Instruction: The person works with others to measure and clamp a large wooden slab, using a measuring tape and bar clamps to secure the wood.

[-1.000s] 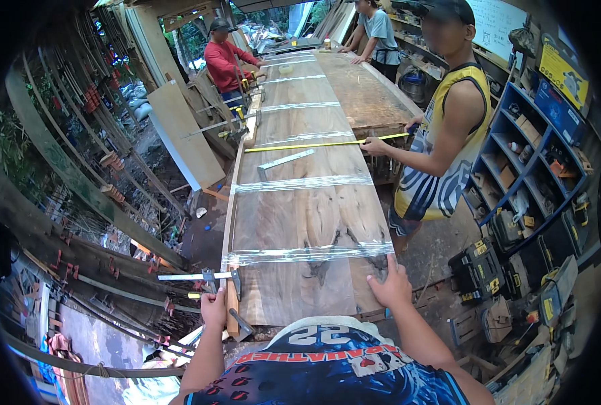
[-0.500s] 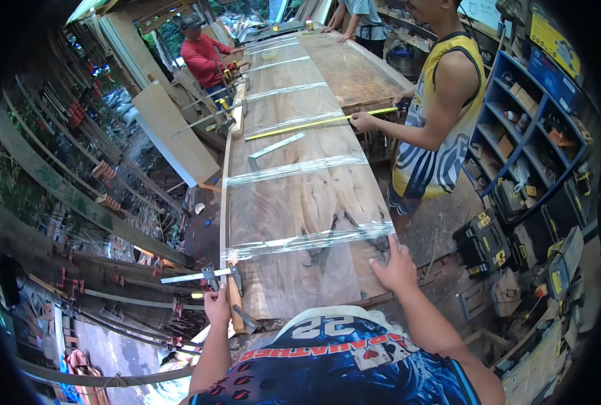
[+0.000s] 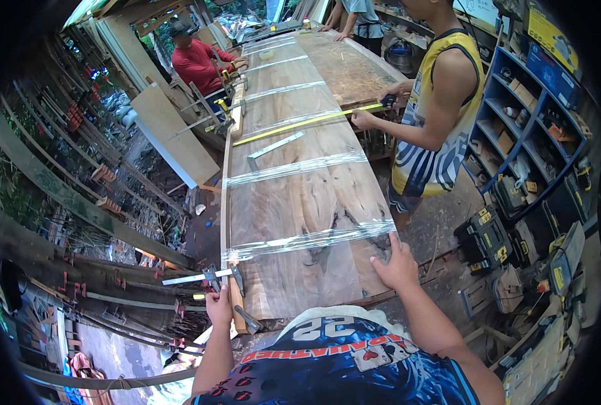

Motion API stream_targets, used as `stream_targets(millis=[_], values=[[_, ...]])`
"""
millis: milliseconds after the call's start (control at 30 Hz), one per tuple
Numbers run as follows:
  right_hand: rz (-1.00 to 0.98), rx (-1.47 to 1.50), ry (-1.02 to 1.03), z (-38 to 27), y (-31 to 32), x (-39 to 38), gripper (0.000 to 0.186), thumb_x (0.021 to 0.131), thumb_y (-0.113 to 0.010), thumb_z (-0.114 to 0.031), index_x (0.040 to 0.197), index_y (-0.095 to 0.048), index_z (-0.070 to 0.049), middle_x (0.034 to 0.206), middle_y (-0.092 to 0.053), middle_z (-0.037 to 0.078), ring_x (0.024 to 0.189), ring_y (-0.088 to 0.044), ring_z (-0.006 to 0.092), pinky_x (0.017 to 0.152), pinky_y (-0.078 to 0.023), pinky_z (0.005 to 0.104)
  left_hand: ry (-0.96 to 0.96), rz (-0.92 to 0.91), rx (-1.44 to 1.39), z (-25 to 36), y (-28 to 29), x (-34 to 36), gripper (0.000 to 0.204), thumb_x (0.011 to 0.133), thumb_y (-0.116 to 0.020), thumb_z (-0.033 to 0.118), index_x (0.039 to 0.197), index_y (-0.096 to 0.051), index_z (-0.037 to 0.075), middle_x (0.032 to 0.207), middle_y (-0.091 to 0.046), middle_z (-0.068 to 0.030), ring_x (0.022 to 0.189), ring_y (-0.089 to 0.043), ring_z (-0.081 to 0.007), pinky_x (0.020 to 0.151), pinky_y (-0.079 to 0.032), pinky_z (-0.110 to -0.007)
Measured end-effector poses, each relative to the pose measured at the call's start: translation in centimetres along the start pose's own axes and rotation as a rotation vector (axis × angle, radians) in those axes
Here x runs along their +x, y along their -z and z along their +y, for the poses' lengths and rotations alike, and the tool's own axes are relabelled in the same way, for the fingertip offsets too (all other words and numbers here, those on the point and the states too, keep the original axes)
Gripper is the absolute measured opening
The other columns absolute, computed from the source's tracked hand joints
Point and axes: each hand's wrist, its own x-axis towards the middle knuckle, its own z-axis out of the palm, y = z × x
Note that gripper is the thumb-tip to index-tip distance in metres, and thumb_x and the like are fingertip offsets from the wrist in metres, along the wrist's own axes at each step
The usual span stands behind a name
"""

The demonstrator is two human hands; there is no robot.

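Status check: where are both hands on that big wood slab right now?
Left hand on the clamp at the slab edge. Right hand flat beside the plastic wrap band. Tape measure lies farther up.

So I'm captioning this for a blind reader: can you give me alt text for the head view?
A person's left hand grips a bar clamp at the near edge of a long wood slab banded with clear plastic wrap, while the right hand lies flat on the slab's right edge. Farther along, another person stretches a yellow tape measure across it.

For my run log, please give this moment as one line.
left hand: on bar clamp | right hand: flat on wood slab edge | plastic wrap band: across slab
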Motion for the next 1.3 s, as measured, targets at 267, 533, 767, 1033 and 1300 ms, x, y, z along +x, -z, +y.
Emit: stream_targets(millis=[267,533,767,1033,1300], values=[[-0.008,-0.010,-0.010,-0.2,0.0,0.0,0.095,0.083,-0.072,-0.055,0.161,-0.031,-0.019,0.139,-0.052,0.022,0.127,-0.056,0.0399,0.104,-0.047,0.0490,-0.015,0.005,-0.005,-0.8,-0.1,0.5,0.045,0.093,-0.076,0.041,0.083,-0.051,0.005,0.074,-0.055,-0.0033,0.067,-0.049,-0.0141,0.066,-0.045,-0.032],[0.008,-0.018,-0.012,-0.3,0.2,-0.1,0.094,0.083,-0.072,-0.055,0.161,-0.033,-0.018,0.138,-0.052,0.022,0.126,-0.057,0.0392,0.103,-0.049,0.0485,-0.027,0.000,0.019,-0.5,0.0,0.2,0.045,0.093,-0.076,0.041,0.084,-0.051,0.005,0.073,-0.055,-0.0027,0.067,-0.048,-0.0136,0.065,-0.045,-0.032],[0.018,-0.031,0.001,-0.3,-0.1,0.0,0.093,0.083,-0.072,-0.055,0.160,-0.034,-0.017,0.135,-0.053,0.022,0.123,-0.059,0.0393,0.102,-0.049,0.0488,-0.019,-0.002,-0.014,-0.5,0.1,0.3,0.045,0.093,-0.076,0.041,0.085,-0.052,0.005,0.073,-0.054,-0.0024,0.066,-0.048,-0.0137,0.065,-0.045,-0.032],[-0.008,0.000,-0.012,-0.5,0.3,0.1,0.093,0.084,-0.072,-0.053,0.160,-0.034,-0.018,0.138,-0.052,0.023,0.125,-0.058,0.0411,0.102,-0.050,0.0494,-0.036,-0.004,-0.044,-1.8,0.0,1.1,0.045,0.094,-0.075,0.043,0.085,-0.052,0.005,0.077,-0.056,-0.0036,0.070,-0.049,-0.0139,0.067,-0.045,-0.032],[0.002,0.022,-0.019,0.2,0.0,-0.2,0.091,0.084,-0.072,-0.053,0.160,-0.033,-0.018,0.142,-0.049,0.024,0.128,-0.056,0.0417,0.103,-0.049,0.0496,-0.053,-0.018,-0.001,-1.4,0.0,1.0,0.044,0.095,-0.075,0.042,0.085,-0.051,0.006,0.079,-0.057,-0.0046,0.073,-0.051,-0.0143,0.070,-0.046,-0.032]])
